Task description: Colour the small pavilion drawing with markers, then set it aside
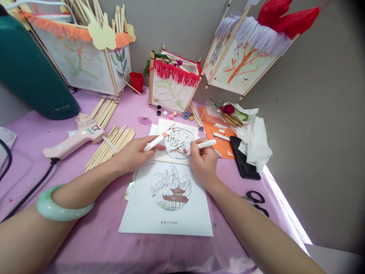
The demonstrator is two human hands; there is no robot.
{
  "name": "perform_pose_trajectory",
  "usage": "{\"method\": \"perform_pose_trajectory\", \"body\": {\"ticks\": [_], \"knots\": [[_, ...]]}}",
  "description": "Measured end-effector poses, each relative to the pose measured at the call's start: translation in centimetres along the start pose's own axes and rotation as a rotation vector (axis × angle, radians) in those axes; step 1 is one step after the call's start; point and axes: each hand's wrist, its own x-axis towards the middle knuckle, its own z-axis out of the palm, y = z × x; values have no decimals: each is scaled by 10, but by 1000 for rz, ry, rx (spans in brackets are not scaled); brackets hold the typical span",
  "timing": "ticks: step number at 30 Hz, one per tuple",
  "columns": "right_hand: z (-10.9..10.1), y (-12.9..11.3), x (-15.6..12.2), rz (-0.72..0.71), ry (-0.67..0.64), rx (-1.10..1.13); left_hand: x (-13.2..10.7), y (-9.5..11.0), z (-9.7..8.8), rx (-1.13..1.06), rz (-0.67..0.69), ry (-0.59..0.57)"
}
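Note:
My left hand [134, 152] is closed around a white and pink brush pen [158, 139], its tip pointing up to the right over a small painted sheet [182, 129]. My right hand [203, 161] pinches a second white pen [203, 144], with its tip down on that sheet's round picture. Below the hands lies a larger white sheet [168, 217] printed with mountains and a red pavilion. A pale green bangle [57, 207] circles my left wrist.
A pink glue gun [75, 140] and several wooden sticks [110, 146] lie at left on the purple table cover [94, 236]. Small paint pots [171, 113], paper lanterns [172, 85], a black phone [243, 158], tissues [255, 140] and scissors [255, 198] surround the sheets.

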Motion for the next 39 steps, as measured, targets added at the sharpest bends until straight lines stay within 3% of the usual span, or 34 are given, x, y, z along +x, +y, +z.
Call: {"method": "perform_pose_trajectory", "body": {"ticks": [15, 31, 39], "knots": [[0, 3, 0, 3, -70, 87, 0, 0, 0, 46, -8, 1], [1, 4, 0, 30, -43, 97, -1, 1, 0, 18, -7, 5], [2, 5, -1, 7, -106, 135, -1, 2, 0, 26, -13, 6]]}}
